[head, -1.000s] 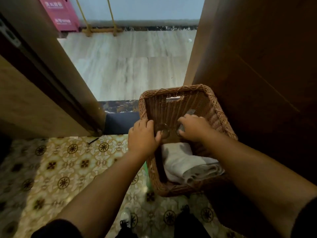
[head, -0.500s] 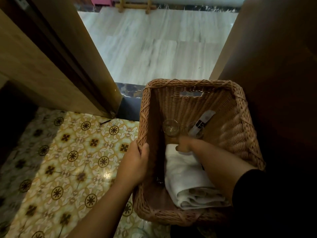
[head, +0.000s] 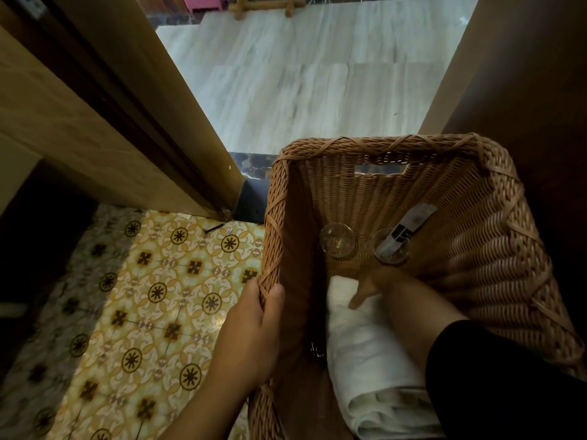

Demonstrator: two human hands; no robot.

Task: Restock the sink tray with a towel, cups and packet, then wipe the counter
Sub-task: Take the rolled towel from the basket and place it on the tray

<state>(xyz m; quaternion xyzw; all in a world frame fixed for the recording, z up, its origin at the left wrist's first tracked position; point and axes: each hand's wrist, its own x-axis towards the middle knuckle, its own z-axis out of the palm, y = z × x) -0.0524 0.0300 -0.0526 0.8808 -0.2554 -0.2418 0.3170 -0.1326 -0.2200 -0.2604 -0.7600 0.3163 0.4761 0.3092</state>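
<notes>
**Hands at a wicker basket by a doorway**

A door frame (head: 133, 128) slants down from 10 o'clock, and a dark wooden panel (head: 524, 74) fills 2 o'clock, close against the basket's right side. Pale floor (head: 301, 81) lies beyond at 12 o'clock; patterned tiles (head: 152, 296) spread at 8 o'clock.

The left hand (head: 254, 331) is closed over the left rim of the wicker basket (head: 495, 249), thumb inside, fingers outside. The right hand (head: 374, 287) reaches down into the basket, its fingers loosely bent and resting on the far end of the white towel (head: 359, 354); whether it grips the cloth cannot be told.

In the basket, the rolled towel lies along the near floor. Two clear cups (head: 337, 240) stand at the far end, and the packet (head: 409, 227) leans in the right one.
</notes>
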